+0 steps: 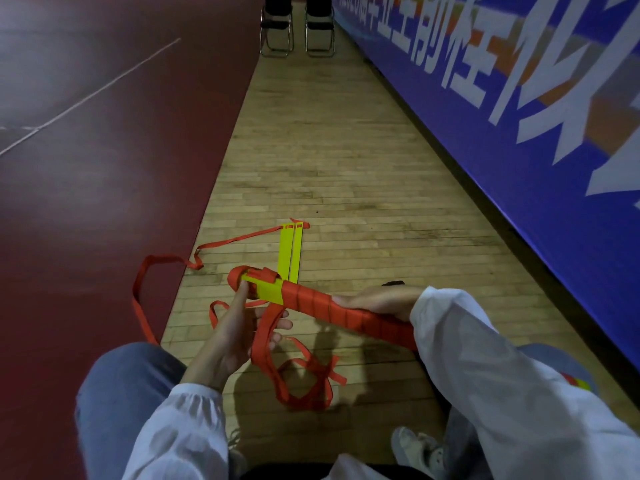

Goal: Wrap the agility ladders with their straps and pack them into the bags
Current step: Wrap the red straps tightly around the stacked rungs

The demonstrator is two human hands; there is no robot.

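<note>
Most of one stack of flat yellow plastic rungs point(268, 291) is already wound in red woven strap point(323, 304), so this agility ladder is judged nearly wrapped. A bare yellow patch remains near the left end. The stack is held in the air above the pale wooden plank floor point(346, 168), in front of the seated person's knees.

The right hand point(377, 299) is curled round the wrapped end. The left hand point(228, 341) is fairly open, its straight index finger point(242, 294) pressed on the bare patch. A band of strap lies across its other fingers, and whether it is pinched cannot be told.

Still to be done:
- Two loose yellow rungs point(290, 251) lie on the floor just beyond the stack.
- A long tail of strap trails left onto the dark red court surface point(104, 168).
- A tangled heap of strap point(311, 386) lies below the hands and may snag further winding.
- No bag is clearly seen, so packing is judged not yet begun.

A small red and yellow item point(576, 384) shows by the right knee. Two black folding chairs point(277, 32) stand far ahead, and a blue banner with white lettering point(519, 98) runs along the right.
</note>
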